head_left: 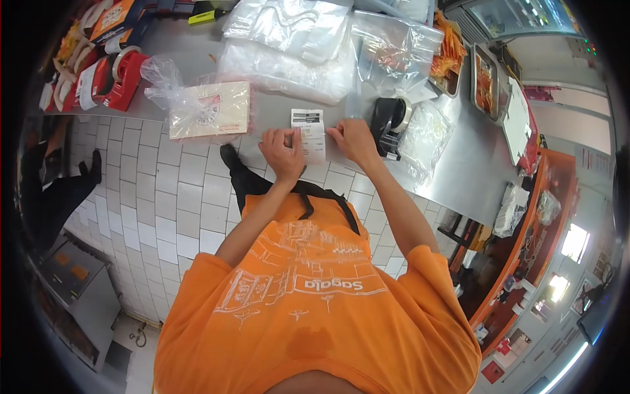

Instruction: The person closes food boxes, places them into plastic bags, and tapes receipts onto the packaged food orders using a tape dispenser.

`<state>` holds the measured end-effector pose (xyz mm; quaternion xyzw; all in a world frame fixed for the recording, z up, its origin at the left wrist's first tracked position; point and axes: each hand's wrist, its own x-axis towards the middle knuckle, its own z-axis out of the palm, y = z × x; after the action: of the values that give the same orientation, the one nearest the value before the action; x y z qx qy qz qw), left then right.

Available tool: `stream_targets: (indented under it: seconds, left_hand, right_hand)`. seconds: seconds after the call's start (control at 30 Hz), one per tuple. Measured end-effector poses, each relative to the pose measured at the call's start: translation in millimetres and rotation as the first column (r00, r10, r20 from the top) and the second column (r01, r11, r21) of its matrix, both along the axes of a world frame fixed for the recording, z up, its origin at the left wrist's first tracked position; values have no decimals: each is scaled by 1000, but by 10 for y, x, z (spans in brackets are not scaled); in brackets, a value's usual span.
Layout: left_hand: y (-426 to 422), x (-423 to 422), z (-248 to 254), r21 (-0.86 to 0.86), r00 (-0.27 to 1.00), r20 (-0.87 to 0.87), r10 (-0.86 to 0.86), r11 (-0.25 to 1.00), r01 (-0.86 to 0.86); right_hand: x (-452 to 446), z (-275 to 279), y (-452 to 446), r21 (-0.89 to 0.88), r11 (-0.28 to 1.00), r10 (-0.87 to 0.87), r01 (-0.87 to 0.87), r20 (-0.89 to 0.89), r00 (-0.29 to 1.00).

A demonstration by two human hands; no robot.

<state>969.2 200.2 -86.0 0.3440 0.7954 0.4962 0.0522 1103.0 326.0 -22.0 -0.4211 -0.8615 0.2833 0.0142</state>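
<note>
A printed paper receipt (312, 139) hangs partly over the front edge of the metal table. My left hand (283, 154) is closed at its left side, thumb along the paper's edge. My right hand (354, 139) sits just right of the paper, fingers curled and thumb pointing to it; whether it pinches anything is hidden. Left of my hands lies a box in a clear plastic bag (211, 111), knotted at one end. Close to my right hand stands a black tape dispenser (387, 125) with a roll on it.
Stacked clear plastic bags (285, 62) cover the table's back. A red tape dispenser (125, 82) stands at the left. Metal trays (484, 79) hold orange packets at the right. An orange shelf (518, 256) runs along the right side. Another person's dark-clothed legs (62, 190) show at far left.
</note>
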Motion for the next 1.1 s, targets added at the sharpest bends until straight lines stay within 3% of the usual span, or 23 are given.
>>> stream_targets:
  seconds: [0.13, 0.27, 0.33, 0.37, 0.4, 0.43, 0.47, 0.53, 0.6, 0.63, 0.67, 0.7, 0.73, 0.77, 0.8, 0.83, 0.9, 1.03, 1.1]
  left_hand:
    - [-156, -105, 130, -46, 986, -167, 9, 999, -17]
    - [-67, -251, 224, -50, 964, -267, 7, 999, -21]
    - [-143, -288, 349, 91, 997, -30, -75, 993, 78]
    - [-227, -307, 584, 176, 995, 43, -95, 981, 86]
    - [-333, -430, 798, 163, 998, 29, -61, 985, 56]
    - [-561, -635, 1040, 171, 979, 200, 40, 982, -75]
    - [-691, -804, 1163, 185, 923, 373, 94, 967, -174]
    - [-899, -1247, 1074, 120, 912, 364, 189, 962, -247]
    - [-890, -1615, 898, 56, 891, 362, 273, 948, -313]
    - [-834, -1793, 792, -74, 945, -127, 301, 947, -311]
    - [-814, -1915, 681, -184, 789, -581, 198, 913, -364]
    - [-774, -1929, 627, -286, 756, -614, 227, 829, -481]
    - [-782, -2016, 598, -276, 756, -613, 231, 834, -478]
    - [-796, -2084, 661, -115, 953, -132, 272, 951, -288]
    - [-836, -2179, 659, 5, 972, 132, 193, 981, -195]
    - [-877, -2275, 653, 136, 919, 381, 104, 977, -167]
    - [-977, -2598, 557, 11, 751, 660, -18, 1000, 14]
    - [-987, -2764, 412, 42, 671, 728, -139, 986, 159]
    - [-955, -2711, 526, 50, 731, 660, -172, 981, 186]
  right_hand:
    - [-100, -116, -158, 17, 997, -68, 71, -150, 986]
    - [-90, -134, -213, 44, 994, -98, 104, -114, 989]
    - [-97, 174, -213, -183, 978, -119, 100, -98, 988]
    - [-200, 357, -305, -190, 980, -88, 65, -119, 989]
    - [-262, 578, -430, -345, 938, -137, 39, -264, 955]
    - [-408, 727, -552, -504, 863, -201, -29, -396, 896]
    - [-607, 809, -612, -509, 859, -194, -49, -412, 890]
    - [-1194, 901, -763, -269, 942, 55, -199, -462, 885]
    - [-1693, 460, -822, 23, 990, 133, -139, -482, 866]
    - [-1816, 359, -807, 25, 990, 134, -140, -488, 863]
    - [-1938, 288, -784, 62, 988, 152, -140, -321, 935]
    - [-2038, 309, -766, 102, 985, 155, -142, -142, 978]
    - [-2063, 336, -706, 113, 984, 153, -138, -142, 978]
    - [-2021, 426, -614, 97, 991, 103, -95, -75, 992]
    - [-1943, 483, -553, 79, 996, 47, -46, -3, 999]
    - [-1842, 428, -507, 85, 996, 36, -37, 7, 999]
    - [-1631, 219, -425, -177, 983, -86, 43, -244, 966]
    - [-1298, 107, -593, -174, 978, -177, 118, -381, 908]
    - [-1169, 292, -798, -265, 883, -466, 387, -408, 785]
